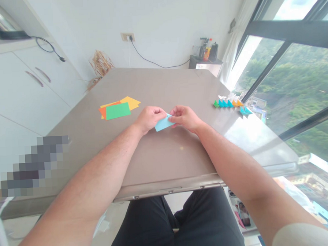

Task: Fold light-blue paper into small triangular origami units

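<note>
Two hands [167,117], light-blue paper [163,124] between them.

White wall [81,17] (wide window [293,75] alongside).

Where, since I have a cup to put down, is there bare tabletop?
Bare tabletop lies beyond the light blue paper toward the wall, between it and the near edge, and between the right hand and the folded pieces. It's crowded at the coloured sheets, the folded pieces and where left hand and right hold the paper. The pixelated area is unclear.
</note>
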`<state>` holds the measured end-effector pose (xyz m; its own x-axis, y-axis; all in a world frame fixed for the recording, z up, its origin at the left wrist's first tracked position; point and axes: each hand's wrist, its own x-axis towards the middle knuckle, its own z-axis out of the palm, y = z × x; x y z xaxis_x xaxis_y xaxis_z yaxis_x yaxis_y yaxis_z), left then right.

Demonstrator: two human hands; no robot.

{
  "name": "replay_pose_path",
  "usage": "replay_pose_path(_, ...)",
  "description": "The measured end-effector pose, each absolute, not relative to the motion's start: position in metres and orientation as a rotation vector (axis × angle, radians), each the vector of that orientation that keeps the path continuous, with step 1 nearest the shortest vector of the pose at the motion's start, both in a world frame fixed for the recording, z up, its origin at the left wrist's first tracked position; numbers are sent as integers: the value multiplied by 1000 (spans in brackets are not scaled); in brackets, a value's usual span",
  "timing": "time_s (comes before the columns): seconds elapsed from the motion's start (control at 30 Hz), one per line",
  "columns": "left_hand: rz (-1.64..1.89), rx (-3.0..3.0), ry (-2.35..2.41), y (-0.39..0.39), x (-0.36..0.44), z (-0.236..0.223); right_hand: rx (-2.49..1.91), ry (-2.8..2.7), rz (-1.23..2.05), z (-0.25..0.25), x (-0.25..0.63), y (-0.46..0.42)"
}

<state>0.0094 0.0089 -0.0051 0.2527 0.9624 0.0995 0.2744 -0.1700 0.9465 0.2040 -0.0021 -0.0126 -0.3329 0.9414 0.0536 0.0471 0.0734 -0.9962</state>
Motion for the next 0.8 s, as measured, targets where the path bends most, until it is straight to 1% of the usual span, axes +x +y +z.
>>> replay_pose_path(0.57,951,1685,1220,4,12,-1,-1041,-1539,1356,-11,201,-3)
replay_pose_path(0.8,918,1741,1218,5,10,-3,-1186,-1556,1298,-6,201,-6)
